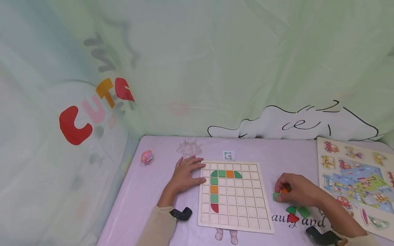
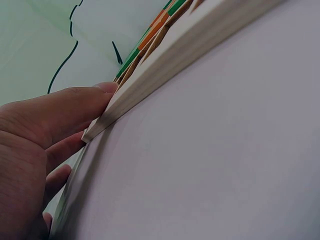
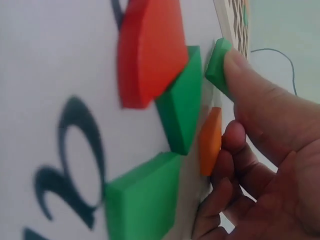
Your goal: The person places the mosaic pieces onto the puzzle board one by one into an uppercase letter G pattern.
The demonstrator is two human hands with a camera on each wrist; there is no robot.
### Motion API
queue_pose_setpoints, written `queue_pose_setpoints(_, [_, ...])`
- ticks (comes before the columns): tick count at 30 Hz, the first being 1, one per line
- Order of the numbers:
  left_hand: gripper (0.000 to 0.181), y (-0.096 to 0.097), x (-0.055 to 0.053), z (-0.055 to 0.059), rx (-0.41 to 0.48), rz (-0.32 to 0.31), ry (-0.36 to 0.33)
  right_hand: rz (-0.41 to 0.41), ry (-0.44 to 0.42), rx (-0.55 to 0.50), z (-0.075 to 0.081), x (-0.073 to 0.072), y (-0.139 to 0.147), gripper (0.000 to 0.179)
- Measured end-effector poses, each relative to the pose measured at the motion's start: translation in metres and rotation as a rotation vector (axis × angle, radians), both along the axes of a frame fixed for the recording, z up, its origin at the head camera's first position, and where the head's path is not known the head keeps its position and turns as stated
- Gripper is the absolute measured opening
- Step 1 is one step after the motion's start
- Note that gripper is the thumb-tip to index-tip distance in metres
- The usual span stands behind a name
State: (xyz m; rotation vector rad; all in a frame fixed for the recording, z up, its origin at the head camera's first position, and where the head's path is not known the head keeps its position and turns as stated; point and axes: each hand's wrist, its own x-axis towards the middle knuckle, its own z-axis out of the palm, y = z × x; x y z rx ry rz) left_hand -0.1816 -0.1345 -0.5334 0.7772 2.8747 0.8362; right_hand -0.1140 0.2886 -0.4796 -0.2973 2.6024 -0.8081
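Observation:
A pale wooden grid board [image 1: 240, 205] lies in front of me, with green, orange and red pieces forming a bent line in its cells. My left hand [image 1: 186, 173] rests at its upper left edge, fingers fairly straight, thumb and fingertips touching the rim. To the right of the board, my right hand [image 1: 297, 189] pinches a green square tile [image 3: 218, 62] between thumb and fingers. Beneath its curled fingers is an orange tile [image 3: 210, 141]. Close by lie a green quarter-round piece [image 1: 291, 209], a red quarter-round piece [image 1: 293, 217] and another green square tile [image 1: 304, 212].
A small patterned card [image 1: 228, 155] lies just behind the board. At the far right stretches a picture puzzle board [image 1: 321, 145] with vehicle pieces. A pink figurine [image 1: 147, 157] sits at the back left. Printed curtains [image 1: 197, 68] hang behind the table.

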Motion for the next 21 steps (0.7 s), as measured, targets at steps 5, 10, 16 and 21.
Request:
queue_pose_setpoints(5, [0.056,0.0,0.0,0.0,0.005,0.001,-0.001,-0.003,-0.01,-0.09,0.001,-0.002,0.0,0.028])
queue_pose_setpoints(10, [0.055,0.0,0.0,-0.001,0.011,0.001,0.001,0.035,0.023,-0.194,0.002,-0.004,-0.016,0.024])
queue_pose_setpoints(16, [0.054,0.001,0.0,0.0,0.01,0.007,0.0,0.113,0.014,-0.302,0.003,-0.006,-0.05,0.021])
queue_pose_setpoints(21, [0.054,0.001,0.0,0.001,0.011,0.007,0.0,0.173,-0.063,-0.381,0.002,-0.008,-0.077,0.013])
